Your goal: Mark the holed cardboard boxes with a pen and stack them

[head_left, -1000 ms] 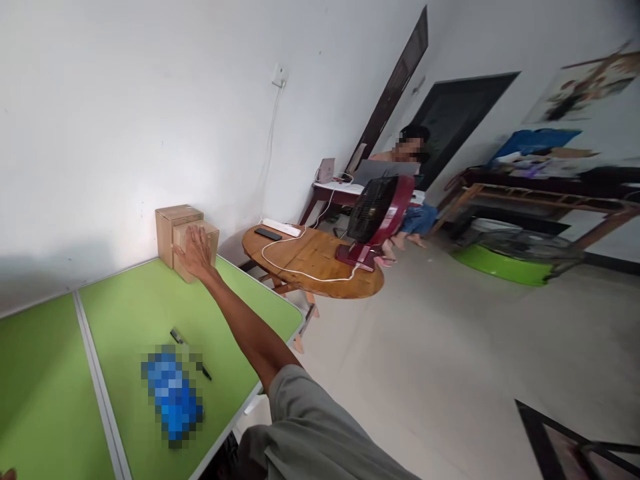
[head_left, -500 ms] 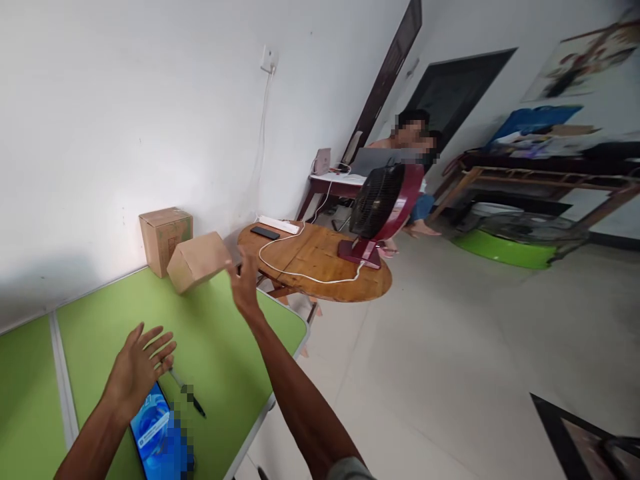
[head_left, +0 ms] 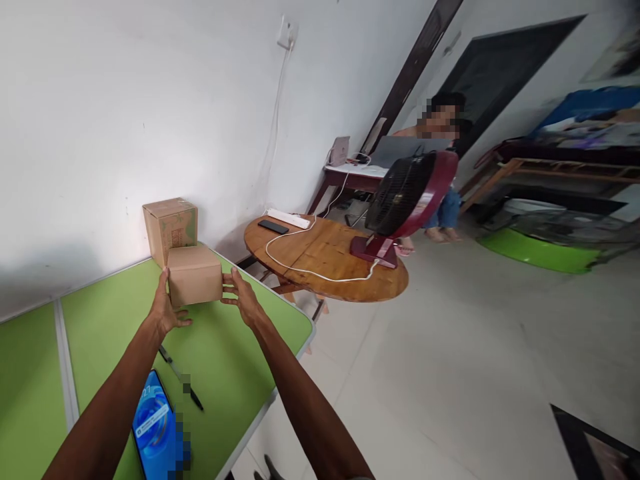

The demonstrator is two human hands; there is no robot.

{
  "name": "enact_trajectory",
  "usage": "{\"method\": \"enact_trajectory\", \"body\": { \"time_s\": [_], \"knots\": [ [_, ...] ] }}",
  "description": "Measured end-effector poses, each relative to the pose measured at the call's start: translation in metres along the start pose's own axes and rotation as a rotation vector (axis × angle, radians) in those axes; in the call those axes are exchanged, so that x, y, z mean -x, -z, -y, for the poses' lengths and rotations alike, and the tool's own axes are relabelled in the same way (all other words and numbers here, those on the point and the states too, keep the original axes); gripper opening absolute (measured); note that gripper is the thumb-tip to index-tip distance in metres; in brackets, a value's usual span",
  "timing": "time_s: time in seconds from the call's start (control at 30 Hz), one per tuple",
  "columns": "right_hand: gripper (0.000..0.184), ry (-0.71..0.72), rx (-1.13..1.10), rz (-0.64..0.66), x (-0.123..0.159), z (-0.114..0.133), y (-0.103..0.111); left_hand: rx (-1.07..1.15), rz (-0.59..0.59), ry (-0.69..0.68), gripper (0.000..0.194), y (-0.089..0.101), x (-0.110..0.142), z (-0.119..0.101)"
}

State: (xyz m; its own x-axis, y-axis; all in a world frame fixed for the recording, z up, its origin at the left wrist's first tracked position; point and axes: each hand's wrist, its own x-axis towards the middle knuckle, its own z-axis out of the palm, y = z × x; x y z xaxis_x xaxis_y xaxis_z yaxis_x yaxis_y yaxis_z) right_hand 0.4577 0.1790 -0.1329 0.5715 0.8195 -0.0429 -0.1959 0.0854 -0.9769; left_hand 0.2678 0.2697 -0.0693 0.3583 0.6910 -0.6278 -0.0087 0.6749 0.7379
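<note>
A plain brown cardboard box [head_left: 195, 283] is between my two hands at the far part of the green table [head_left: 240, 373]. My left hand [head_left: 165, 310] is against its left side, thumb up along the edge and the other fingers low by the front corner. From the right, my right hand [head_left: 245, 300] presses its fingertips to the box's side. Whether the box rests on the table or is slightly raised, I cannot tell. Just behind it stands a second cardboard box [head_left: 175, 223] with green print, against the wall.
Nearer me lie a phone [head_left: 155, 427] with a lit blue screen and a thin pen-like tool [head_left: 173, 365]. An oval wooden table [head_left: 330, 260] beside mine carries a red fan [head_left: 410, 200], a power strip [head_left: 289, 218] and a cable. Further back, a person [head_left: 445, 127] sits behind a laptop.
The plain box was tilted and now sits more level. My left hand has reached forward from above the phone to its side; my right hand has closed in on the other side.
</note>
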Motion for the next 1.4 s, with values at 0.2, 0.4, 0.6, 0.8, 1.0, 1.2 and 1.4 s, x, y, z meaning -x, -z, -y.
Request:
{"method": "enact_trajectory", "body": {
  "time_s": [0.2,0.4,0.6,0.8,1.0,1.2,1.4],
  "knots": [
    [0.074,0.127,-0.036,-0.007,0.049,0.001,-0.013,0.029,0.106,-0.155,0.054,0.039,0.046,0.017],
    [0.068,0.230,-0.132,0.049,0.108,0.021,-0.022,0.157,0.285,-0.364,0.053,0.088,0.118,0.069],
    [0.069,0.200,-0.085,0.307,0.162,0.045,-0.047,0.216,0.219,-0.482,0.087,0.145,0.165,0.110],
    [0.074,0.236,0.047,0.508,0.202,0.056,-0.070,0.224,0.038,-0.549,0.092,0.186,0.209,0.135],
    [0.060,0.226,0.109,0.600,0.224,0.062,-0.092,0.194,-0.005,-0.659,0.109,0.203,0.234,0.146],
    [0.056,0.188,0.194,0.557,0.226,0.043,-0.106,0.018,-0.170,-0.797,0.141,0.203,0.233,0.147],
    [0.132,0.200,0.116,0.497,0.231,0.022,-0.117,-0.309,-0.472,-1.023,0.136,0.176,0.224,0.163]
  ]
}}
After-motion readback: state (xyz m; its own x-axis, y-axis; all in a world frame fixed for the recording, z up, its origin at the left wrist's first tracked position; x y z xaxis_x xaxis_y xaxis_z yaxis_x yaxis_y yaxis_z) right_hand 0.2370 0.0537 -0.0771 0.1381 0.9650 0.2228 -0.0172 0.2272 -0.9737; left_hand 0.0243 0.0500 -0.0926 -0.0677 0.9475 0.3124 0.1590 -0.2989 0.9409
